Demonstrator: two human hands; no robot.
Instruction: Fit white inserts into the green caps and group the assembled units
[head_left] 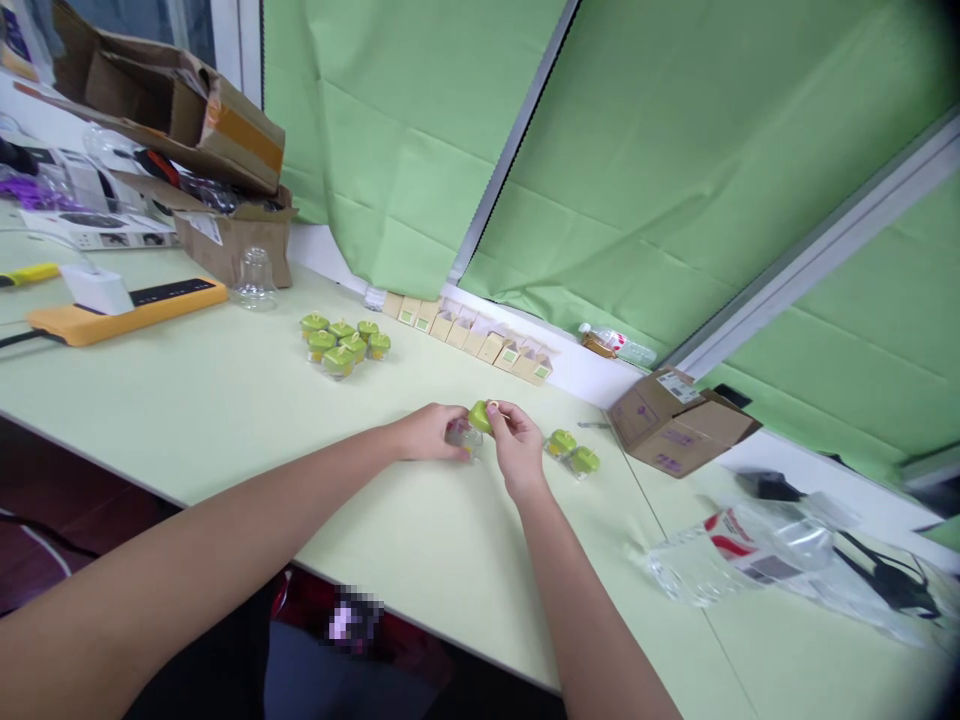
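Near the middle of the table [420, 560], my left hand [431, 432] is wrapped round a small clear jar [466, 438]. My right hand [517, 440] pinches a green lid [481, 416] at the jar's top; whether the lid touches the rim I cannot tell. Just right of my right hand stand two small clear jars with green lids [571, 452]. Farther off to the left sits a cluster of several more green-lidded jars [341, 345], each with something yellowish inside.
A row of small beige boxes [480, 338] lines the back edge. Open cardboard boxes stand at back left [232, 235] and right [679, 425]. An orange power strip [150, 315] and a clear dome [256, 280] lie left. A plastic bottle [720, 555] lies right.
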